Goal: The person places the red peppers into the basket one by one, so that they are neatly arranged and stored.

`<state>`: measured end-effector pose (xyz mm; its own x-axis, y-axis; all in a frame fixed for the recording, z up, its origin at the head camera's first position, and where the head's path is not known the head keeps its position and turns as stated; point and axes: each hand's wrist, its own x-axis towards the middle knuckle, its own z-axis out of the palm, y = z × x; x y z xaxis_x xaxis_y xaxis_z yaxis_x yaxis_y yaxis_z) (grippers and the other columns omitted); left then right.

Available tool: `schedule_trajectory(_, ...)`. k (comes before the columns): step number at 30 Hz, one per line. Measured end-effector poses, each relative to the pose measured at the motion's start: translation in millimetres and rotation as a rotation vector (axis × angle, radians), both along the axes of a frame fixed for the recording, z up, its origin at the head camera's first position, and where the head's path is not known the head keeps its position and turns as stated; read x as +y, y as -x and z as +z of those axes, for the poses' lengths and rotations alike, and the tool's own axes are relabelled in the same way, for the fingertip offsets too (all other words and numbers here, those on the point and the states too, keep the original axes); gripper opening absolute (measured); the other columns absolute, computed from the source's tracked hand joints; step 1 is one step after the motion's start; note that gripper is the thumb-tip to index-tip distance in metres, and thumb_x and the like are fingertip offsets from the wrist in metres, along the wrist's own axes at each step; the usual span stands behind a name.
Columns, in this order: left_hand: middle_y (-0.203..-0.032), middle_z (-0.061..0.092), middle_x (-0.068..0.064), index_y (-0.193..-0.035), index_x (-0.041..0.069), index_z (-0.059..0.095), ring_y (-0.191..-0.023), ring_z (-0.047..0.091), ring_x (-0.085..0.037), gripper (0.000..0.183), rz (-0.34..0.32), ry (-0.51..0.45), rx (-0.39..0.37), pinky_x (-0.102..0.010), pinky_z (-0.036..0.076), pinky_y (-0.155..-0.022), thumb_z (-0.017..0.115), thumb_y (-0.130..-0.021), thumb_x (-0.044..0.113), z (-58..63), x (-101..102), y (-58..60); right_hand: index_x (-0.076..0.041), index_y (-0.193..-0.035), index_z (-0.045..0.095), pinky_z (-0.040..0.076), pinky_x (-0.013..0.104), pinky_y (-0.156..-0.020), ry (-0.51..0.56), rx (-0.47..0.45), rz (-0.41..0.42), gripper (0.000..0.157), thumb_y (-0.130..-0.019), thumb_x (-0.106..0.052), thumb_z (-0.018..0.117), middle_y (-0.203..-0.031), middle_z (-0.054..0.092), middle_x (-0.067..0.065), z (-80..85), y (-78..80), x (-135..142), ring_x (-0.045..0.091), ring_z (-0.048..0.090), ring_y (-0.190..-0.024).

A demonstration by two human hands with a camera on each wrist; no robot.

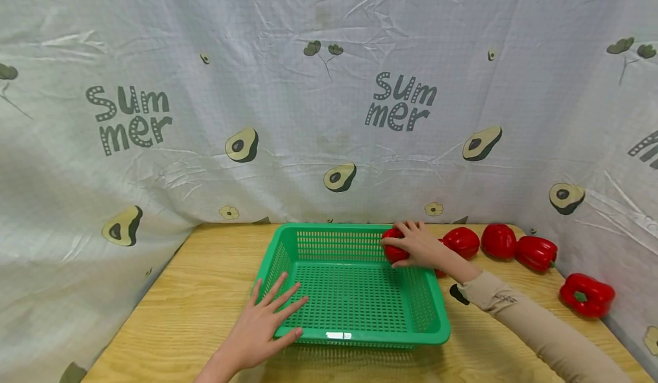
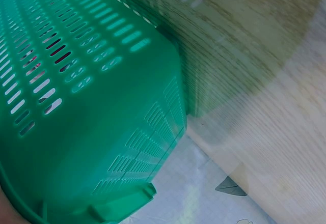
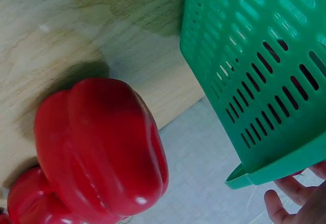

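Note:
A green plastic basket (image 1: 360,337) with slotted walls and floor stands on the table. My right hand (image 1: 424,249) grips a red bell pepper (image 1: 393,252) at the basket's far right corner, inside the rim in the head view. Fingers curl over the pepper's top and side. At the near left corner, my left hand (image 1: 259,326) lies over the rim with its fingers spread. The left wrist view shows the basket's outer wall (image 2: 102,122) close up. In the right wrist view, the pepper in the hand is mostly hidden behind the basket.
Several red bell peppers lie right of the basket: one close beside it (image 1: 461,242), a pair behind, and one (image 1: 587,295) near the table's right edge. A small black object (image 1: 459,294) shows beside the right sleeve. A printed white curtain (image 1: 288,97) surrounds the wooden table (image 1: 205,291).

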<state>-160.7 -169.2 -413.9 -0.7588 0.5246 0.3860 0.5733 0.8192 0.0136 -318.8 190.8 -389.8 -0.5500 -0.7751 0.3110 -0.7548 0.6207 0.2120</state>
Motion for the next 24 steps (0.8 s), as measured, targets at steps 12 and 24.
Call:
schedule_trajectory(12,-0.142,0.036,0.006,-0.13,0.033,0.045,-0.137,0.019,-0.025,0.05,-0.002,0.013,0.006,-0.062,0.017,-0.1,0.046,-0.085,0.053,1.3,-0.8,-0.5,-0.025,-0.116,0.052,0.04,0.048,-0.076,-0.063,-0.107,-0.047,0.055,-0.067,-0.038,0.074,-0.112,0.046,0.012,-0.4,1.9,-9.2,0.031,0.045,-0.097)
schedule_trajectory(24,-0.141,0.038,0.006,-0.13,0.033,0.046,-0.14,0.01,-0.02,0.049,-0.001,0.01,0.003,-0.062,0.017,-0.1,0.044,-0.086,0.054,2.2,-0.6,-1.4,-0.02,-0.12,0.049,0.037,0.055,-0.081,-0.096,-0.229,-0.02,0.06,-0.068,-0.032,0.075,-0.108,0.045,0.012,-6.0,-2.2,-12.1,0.031,0.047,-0.097)
